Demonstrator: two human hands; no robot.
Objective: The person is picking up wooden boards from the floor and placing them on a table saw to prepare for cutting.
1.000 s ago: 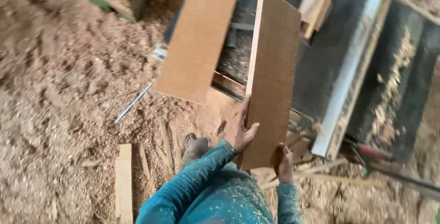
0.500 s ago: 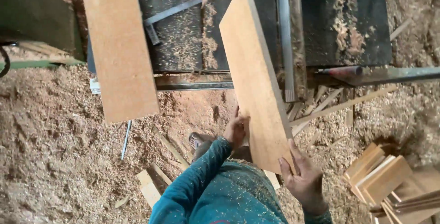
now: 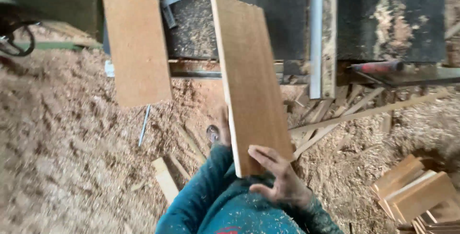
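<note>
right hand (image 3: 278, 179) is cupping the plank (image 3: 251, 83) at centre frame, fingers curled, steadying its bottom | left hand (image 3: 224, 127) is bracing the far edge, grip hidden | second board (image 3: 136, 37) is lying upper left

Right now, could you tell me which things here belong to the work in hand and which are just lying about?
In hand: held board; right hand; left hand, mostly hidden; saw table.

Lying about: second board; offcut stack; floor strips; sawdust.

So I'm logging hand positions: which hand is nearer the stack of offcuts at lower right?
Right. The right hand grips the held board's near end, on the stack's side. The left hand is mostly hidden behind the board's far edge.
</note>
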